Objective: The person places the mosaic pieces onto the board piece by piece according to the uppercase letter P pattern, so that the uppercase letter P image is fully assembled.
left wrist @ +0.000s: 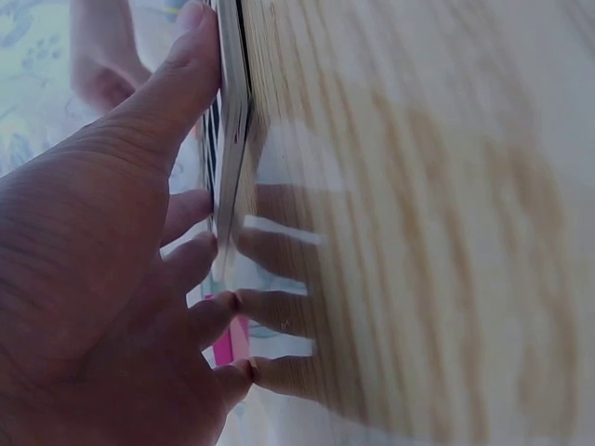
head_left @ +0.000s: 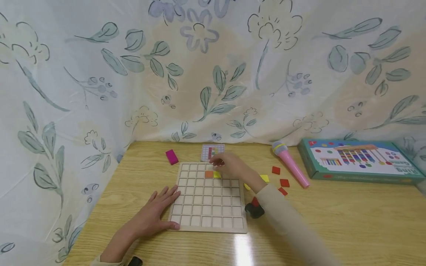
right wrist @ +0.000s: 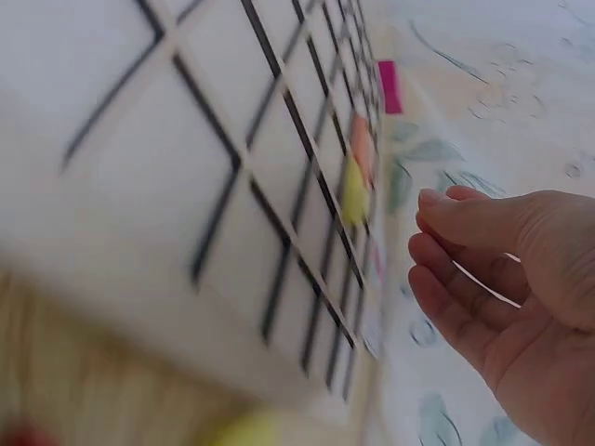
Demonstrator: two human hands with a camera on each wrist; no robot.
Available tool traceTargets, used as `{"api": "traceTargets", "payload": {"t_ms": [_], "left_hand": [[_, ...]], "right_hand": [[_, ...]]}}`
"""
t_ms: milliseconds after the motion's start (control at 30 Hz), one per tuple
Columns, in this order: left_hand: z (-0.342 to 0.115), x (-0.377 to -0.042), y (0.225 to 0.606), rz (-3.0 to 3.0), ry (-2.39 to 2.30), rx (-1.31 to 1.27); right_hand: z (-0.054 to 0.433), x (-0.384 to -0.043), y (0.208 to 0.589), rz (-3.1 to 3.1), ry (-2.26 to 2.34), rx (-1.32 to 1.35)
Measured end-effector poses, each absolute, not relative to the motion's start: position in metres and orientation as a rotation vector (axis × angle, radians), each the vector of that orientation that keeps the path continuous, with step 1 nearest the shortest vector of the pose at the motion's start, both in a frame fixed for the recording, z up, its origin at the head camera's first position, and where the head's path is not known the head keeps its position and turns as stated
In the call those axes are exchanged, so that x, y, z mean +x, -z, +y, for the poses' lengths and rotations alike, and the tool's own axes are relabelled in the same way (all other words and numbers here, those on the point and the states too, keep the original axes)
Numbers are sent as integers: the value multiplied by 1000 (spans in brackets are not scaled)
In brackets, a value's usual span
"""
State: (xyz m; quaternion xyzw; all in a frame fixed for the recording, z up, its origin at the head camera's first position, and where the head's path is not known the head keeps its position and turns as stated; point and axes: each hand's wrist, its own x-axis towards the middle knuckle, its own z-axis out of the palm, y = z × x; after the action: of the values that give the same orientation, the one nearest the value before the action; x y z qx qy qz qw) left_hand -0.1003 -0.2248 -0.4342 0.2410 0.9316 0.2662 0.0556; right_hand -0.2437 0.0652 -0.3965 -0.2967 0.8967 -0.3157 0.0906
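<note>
A wooden grid board (head_left: 208,201) lies flat on the table. In one of its upper rows an orange tile (head_left: 209,174) and a yellow tile (head_left: 217,174) sit side by side in their squares. My left hand (head_left: 151,216) rests along the board's left edge, fingers spread, with the thumb at the near left corner. Over the board's far edge hovers my right hand (head_left: 233,167), close above the yellow tile. The right wrist view shows its fingers (right wrist: 456,279) loosely bent, with nothing seen between them and the thumb.
A small pattern card (head_left: 206,153) lies behind the board, left of it a magenta block (head_left: 172,157). To the right are loose yellow tiles (head_left: 264,178), several red tiles (head_left: 284,183), a pink toy microphone (head_left: 294,168) and a green game box (head_left: 359,159). Floral cloth (head_left: 213,74) hangs behind.
</note>
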Motion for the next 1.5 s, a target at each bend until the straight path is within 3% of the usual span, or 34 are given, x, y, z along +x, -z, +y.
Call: {"api": "traceTargets", "payload": {"t_ms": [300, 633, 1500], "left_hand": [[-228, -100, 432, 2834, -785, 702], [-228, -99, 434, 2830, -778, 692], [-222, -97, 433, 2819, -795, 703]], "right_hand": [[137, -243, 390, 2763, 943, -956], [197, -232, 394, 2927, 660, -753], [221, -231, 403, 2934, 629, -651]]}}
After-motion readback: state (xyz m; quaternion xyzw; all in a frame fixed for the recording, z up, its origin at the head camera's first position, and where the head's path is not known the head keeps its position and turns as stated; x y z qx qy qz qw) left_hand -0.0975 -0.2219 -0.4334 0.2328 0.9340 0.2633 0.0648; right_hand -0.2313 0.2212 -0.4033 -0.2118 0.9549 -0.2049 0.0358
